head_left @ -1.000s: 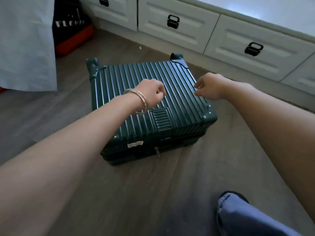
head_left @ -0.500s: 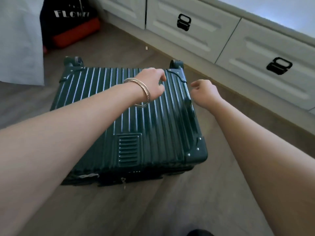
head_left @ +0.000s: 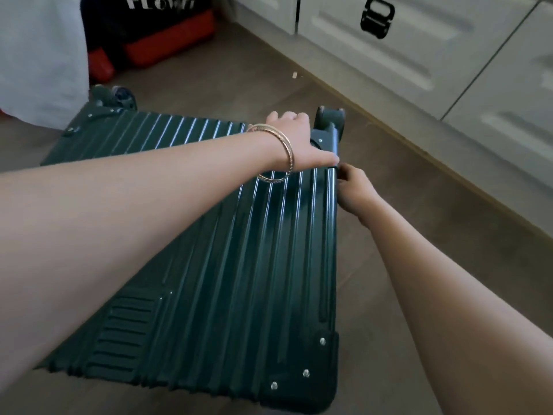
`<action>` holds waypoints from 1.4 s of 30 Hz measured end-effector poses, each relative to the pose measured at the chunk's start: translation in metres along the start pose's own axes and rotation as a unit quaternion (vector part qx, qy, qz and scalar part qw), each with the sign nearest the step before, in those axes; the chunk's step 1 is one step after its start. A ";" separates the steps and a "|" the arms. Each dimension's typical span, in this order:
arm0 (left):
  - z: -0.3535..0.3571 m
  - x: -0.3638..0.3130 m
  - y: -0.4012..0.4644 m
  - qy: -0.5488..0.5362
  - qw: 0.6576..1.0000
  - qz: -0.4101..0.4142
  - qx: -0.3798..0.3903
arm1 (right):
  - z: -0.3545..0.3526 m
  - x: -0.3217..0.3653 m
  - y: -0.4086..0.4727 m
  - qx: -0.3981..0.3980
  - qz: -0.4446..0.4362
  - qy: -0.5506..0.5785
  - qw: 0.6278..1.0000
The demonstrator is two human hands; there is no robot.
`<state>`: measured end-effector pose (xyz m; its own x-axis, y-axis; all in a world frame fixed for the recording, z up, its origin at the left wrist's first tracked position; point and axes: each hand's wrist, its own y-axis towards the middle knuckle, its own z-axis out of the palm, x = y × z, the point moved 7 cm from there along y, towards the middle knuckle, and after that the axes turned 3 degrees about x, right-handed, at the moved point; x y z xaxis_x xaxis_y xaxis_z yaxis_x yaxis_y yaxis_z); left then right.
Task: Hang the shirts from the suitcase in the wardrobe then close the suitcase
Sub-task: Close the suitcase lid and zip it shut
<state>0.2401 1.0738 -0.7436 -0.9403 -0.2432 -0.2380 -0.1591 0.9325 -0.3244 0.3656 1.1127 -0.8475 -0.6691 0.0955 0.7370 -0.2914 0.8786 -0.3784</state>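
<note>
The dark green ribbed suitcase [head_left: 227, 265] lies flat on the wooden floor with its lid down. My left hand [head_left: 296, 139], a gold bangle on its wrist, rests palm down on the lid's far right corner beside a wheel [head_left: 330, 118]. My right hand [head_left: 356, 187] is at the suitcase's right side, just below that corner. Its fingers are curled in against the side seam under the lid's edge, and what they pinch there is hidden. No shirts are in view.
White drawer fronts [head_left: 419, 61] with black handles [head_left: 377, 16] run along the far right, close to the suitcase. A black and red bag [head_left: 155, 31] stands at the back left. A pale hanging cloth [head_left: 39, 55] reaches down to the suitcase's far left wheel [head_left: 116, 95].
The view has closed in on the suitcase. My left hand slid along the lid to the far right corner. My right hand dropped from above the lid to the right side seam.
</note>
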 end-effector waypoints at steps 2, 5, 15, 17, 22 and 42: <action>0.009 -0.005 0.011 0.020 1.000 -0.013 0.014 | 0.006 0.000 0.010 0.023 -0.024 0.009 0.999; 0.015 -0.012 0.018 0.047 0.998 -0.038 0.021 | 0.010 0.003 0.019 0.048 -0.059 -0.007 0.997; 0.013 -0.018 0.009 0.009 0.998 -0.053 -0.030 | 0.009 0.009 0.022 0.080 -0.090 0.014 0.993; 0.014 -0.019 0.006 0.006 0.998 -0.049 -0.029 | 0.007 0.006 0.022 0.070 -0.083 0.017 0.994; 0.010 -0.019 -0.003 0.007 0.999 -0.027 -0.028 | 0.006 0.001 0.023 0.065 -0.088 0.011 0.994; 0.010 -0.023 -0.004 0.025 0.999 0.005 -0.037 | 0.008 -0.029 -0.031 0.003 -0.067 -0.223 0.972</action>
<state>0.2658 1.0732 -0.7460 -0.9556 -0.2224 -0.1933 -0.1705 0.9524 -0.2528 0.3887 1.0795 -0.8616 -0.8542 -0.2338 0.4645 -0.4001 0.8660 -0.2999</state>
